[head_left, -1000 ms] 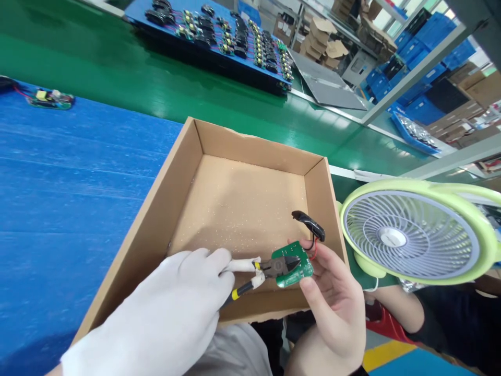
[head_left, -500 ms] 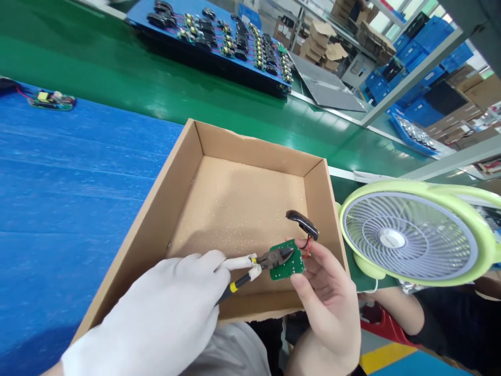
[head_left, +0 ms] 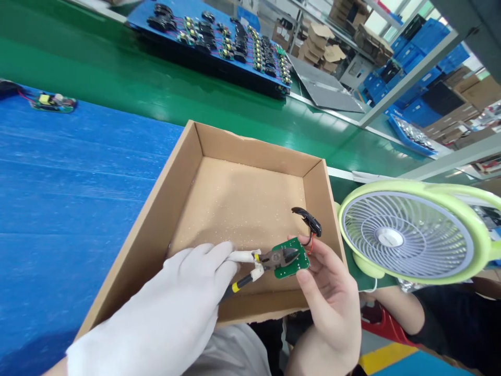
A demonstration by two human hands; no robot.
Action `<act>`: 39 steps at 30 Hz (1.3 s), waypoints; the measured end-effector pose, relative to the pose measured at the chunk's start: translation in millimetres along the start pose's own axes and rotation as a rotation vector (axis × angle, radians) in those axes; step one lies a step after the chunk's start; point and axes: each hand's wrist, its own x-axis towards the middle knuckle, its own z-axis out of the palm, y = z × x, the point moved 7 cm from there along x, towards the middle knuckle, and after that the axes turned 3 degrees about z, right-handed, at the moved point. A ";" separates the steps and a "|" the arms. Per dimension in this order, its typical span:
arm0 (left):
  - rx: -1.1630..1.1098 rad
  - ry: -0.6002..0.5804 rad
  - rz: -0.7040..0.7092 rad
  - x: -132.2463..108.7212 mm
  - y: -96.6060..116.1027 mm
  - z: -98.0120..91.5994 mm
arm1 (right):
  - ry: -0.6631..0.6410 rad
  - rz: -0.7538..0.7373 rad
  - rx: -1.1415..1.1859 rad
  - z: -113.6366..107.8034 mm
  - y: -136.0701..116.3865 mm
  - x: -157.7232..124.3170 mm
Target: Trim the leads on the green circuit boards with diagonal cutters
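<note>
My left hand (head_left: 183, 303), in a white glove, is closed round the handles of a pair of diagonal cutters (head_left: 276, 259). The handles are black with yellow bands and white wrapping, and look spread apart. Over the face of a green circuit board (head_left: 291, 269) lie the cutter jaws, pointing right; whether they touch it, I cannot tell. My bare right hand (head_left: 332, 297) pinches the board by its right edge between thumb and fingers. Red and black wires join the board to a curved black plastic part (head_left: 309, 221) just above the fingers. Both hands are over a shallow cardboard box (head_left: 250, 149).
Small light specks lie on the box floor. A light-green fan (head_left: 391, 237) stands right of the box, with another person's arm (head_left: 399, 308) behind it. A wired circuit board (head_left: 52, 102) rests on the blue mat (head_left: 78, 172). Rows of boards fill a blue panel (head_left: 250, 65) at the back.
The board, its black part and the cutter jaws have shifted slightly right together. The black part has tilted a little. Both hands keep their hold.
</note>
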 end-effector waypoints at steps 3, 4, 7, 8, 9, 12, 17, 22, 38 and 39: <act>-0.035 -0.048 -0.021 1.5 -2.2 1.5 | 0.003 0.002 -0.017 -1.3 2.2 -1.7; -0.044 -0.070 -0.025 1.9 -2.7 2.0 | 0.004 0.000 -0.017 -1.6 2.6 -2.2; -0.036 -0.144 -0.032 3.5 -3.7 3.2 | 0.003 -0.008 -0.007 -1.0 2.5 -3.0; -0.026 -0.158 -0.025 4.2 -3.3 3.0 | 0.002 -0.009 -0.004 -0.6 2.1 -2.9; -0.015 -0.159 -0.013 5.0 -2.6 2.0 | 0.001 -0.010 -0.004 -0.1 1.7 -2.7; 0.002 -0.123 0.029 6.5 0.3 -1.8 | 0.004 -0.013 -0.003 0.4 0.1 -1.9; 0.004 -0.196 0.007 2.8 -2.1 5.6 | -0.003 -0.032 0.002 0.6 -2.0 -0.9; 0.028 -0.156 0.055 2.2 1.6 5.6 | -0.011 -0.044 -0.049 -0.5 -1.6 -2.4; -0.095 -0.364 -0.229 -9.9 -18.5 19.5 | -0.043 -0.054 -0.100 2.4 -0.2 -1.4; -0.096 -0.351 -0.232 -10.3 -18.9 19.8 | -0.028 -0.053 -0.073 1.8 -0.8 -1.0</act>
